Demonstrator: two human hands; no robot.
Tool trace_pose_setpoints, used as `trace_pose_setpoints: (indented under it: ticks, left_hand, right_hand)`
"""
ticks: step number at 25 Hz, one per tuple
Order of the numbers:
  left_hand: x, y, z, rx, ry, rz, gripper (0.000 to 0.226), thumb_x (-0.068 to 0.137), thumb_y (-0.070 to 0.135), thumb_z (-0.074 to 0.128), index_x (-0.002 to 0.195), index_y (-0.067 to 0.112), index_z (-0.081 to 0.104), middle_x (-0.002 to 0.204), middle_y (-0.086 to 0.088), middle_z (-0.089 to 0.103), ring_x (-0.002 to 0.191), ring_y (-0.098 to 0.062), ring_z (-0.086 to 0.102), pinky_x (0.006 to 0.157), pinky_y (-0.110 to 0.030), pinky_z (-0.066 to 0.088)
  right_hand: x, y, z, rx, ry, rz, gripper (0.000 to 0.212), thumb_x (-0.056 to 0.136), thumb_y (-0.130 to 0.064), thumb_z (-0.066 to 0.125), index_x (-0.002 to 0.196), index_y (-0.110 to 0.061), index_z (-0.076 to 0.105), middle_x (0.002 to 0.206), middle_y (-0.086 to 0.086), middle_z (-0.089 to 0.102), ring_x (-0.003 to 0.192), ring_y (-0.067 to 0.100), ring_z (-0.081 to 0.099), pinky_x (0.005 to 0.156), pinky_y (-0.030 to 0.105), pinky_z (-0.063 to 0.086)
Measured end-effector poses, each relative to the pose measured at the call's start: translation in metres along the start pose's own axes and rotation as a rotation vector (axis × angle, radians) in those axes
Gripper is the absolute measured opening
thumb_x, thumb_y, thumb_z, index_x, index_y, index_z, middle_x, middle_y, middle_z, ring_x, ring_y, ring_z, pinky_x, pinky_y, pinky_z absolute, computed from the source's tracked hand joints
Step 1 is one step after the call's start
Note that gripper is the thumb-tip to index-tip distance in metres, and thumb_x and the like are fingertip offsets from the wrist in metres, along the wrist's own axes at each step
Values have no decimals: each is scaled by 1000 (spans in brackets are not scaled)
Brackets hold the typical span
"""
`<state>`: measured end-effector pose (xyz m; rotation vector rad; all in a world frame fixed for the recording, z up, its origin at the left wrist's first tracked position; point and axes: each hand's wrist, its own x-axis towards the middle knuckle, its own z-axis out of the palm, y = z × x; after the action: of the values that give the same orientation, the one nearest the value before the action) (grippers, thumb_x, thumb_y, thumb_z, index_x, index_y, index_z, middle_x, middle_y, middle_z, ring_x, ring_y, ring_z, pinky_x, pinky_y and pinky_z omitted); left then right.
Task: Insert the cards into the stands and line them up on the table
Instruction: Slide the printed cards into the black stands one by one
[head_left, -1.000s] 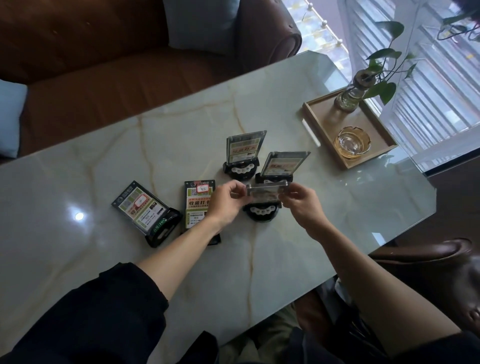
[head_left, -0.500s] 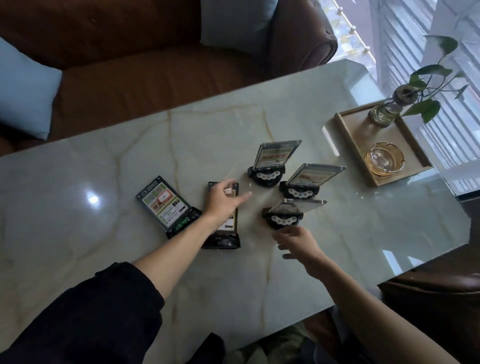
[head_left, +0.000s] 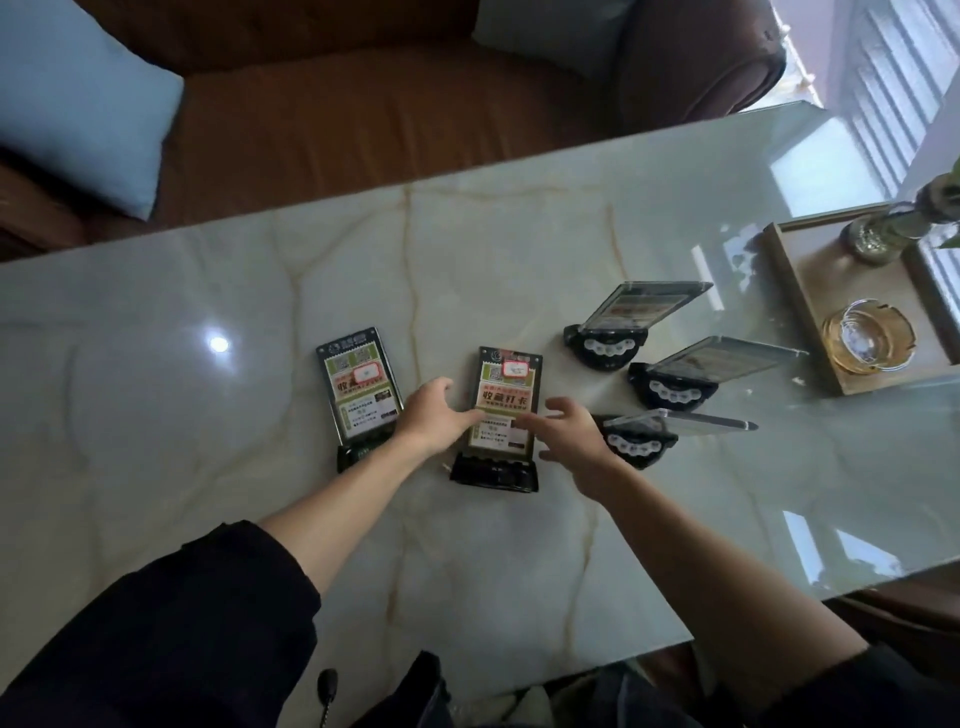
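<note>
Three black stands with cards upright in them form a diagonal row on the marble table (head_left: 519, 561): the far stand (head_left: 613, 345), the middle stand (head_left: 675, 387) and the near stand (head_left: 641, 441). Two more cards lie flat with their stands at the near ends: a middle card (head_left: 506, 395) and a left card (head_left: 361, 392). My left hand (head_left: 434, 415) and my right hand (head_left: 569, 434) hover with spread fingers over the lower half of the middle flat card, one on each side. Neither hand grips anything.
A wooden tray (head_left: 795, 301) at the right holds an amber glass ashtray (head_left: 865, 335) and a small plant vase (head_left: 883, 234). A brown sofa (head_left: 363, 114) with light blue cushions (head_left: 78, 98) runs along the table's far edge.
Both hands let go of the near upright stand, which now stands in the row. They moved left and came together over the middle flat card. The view shifted left.
</note>
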<state>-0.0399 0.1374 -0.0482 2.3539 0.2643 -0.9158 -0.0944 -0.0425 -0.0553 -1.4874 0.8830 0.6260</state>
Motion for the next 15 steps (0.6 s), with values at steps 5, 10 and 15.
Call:
trace_pose_setpoints:
  ticks: [5, 10, 15]
  left_hand:
    - [12, -5, 12, -140, -56, -70, 67, 83, 38, 77, 134, 4, 51, 129, -9, 61, 116, -28, 59, 98, -37, 49]
    - [18, -8, 16, -260, -123, -47, 10, 85, 21, 77, 90, 14, 71, 102, -3, 75, 92, -18, 69, 87, -37, 58]
    - [14, 5, -2, -416, -83, 83, 18, 83, 22, 78, 99, 14, 73, 96, -2, 76, 91, -20, 71, 85, -38, 59]
  right_hand:
    - [10, -3, 5, 94, 5, 84, 58, 87, -6, 72, 138, -4, 43, 106, 13, 70, 85, 20, 72, 56, 28, 57]
    - [5, -7, 4, 113, -14, 74, 35, 88, 3, 65, 121, -7, 56, 105, 14, 73, 87, 25, 75, 63, 32, 60]
    - [1, -28, -2, 48, 127, -162, 17, 92, -4, 64, 107, -6, 57, 104, 18, 68, 89, 29, 74, 68, 37, 64]
